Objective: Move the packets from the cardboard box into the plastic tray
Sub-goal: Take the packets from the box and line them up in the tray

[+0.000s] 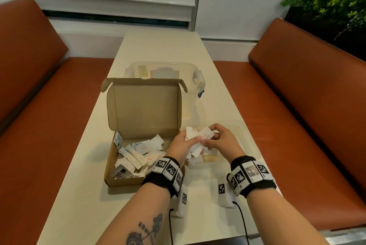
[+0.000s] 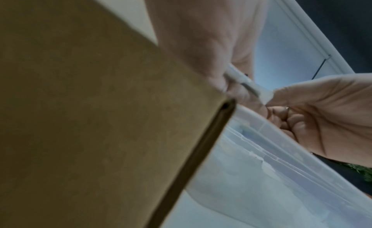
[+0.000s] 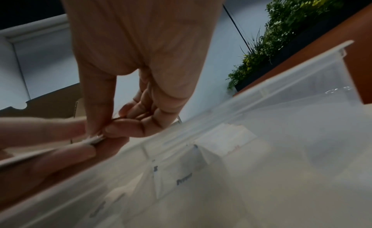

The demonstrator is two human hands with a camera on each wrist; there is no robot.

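Packets [image 1: 196, 141] sit bunched in both hands at frame centre, left hand [image 1: 183, 144] and right hand [image 1: 219, 139] pinching them over the tray [image 1: 244, 136], where a few already lie, while many more wait in the box [image 1: 122, 180], lower left.

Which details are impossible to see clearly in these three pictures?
- Head view: number of packets held; both hands cover them.
- Left wrist view: box contents; the cardboard box wall blocks them.
- Right wrist view: packet print inside the plastic tray; blurred.
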